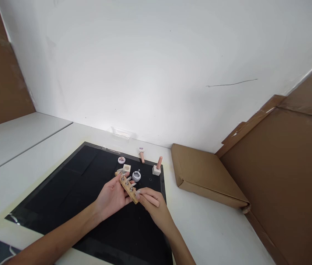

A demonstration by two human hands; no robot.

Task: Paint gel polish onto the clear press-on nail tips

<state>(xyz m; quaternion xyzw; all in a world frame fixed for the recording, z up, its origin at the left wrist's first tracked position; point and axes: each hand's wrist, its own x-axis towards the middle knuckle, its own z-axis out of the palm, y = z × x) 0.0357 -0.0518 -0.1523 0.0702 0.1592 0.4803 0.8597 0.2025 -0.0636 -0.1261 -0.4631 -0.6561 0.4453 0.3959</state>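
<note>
My left hand is closed around a wooden nail-tip stand, which slants above the black mat. Several pale false nails stick out from the metal knobs along it. In my right hand is a nail polish brush by its pink cap handle, the end at the stand's near nail; my fingers partly hide the bristles. Just beyond the stand sit a white square polish bottle without a cap and a small round jar with greyish contents. A round white lid with a coloured print lies behind them.
The black mat covers part of the white table. At its far right corner stands a pink-capped polish bottle; another pink-capped bottle is at the back edge. A flat cardboard box lies right, beside a cardboard wall.
</note>
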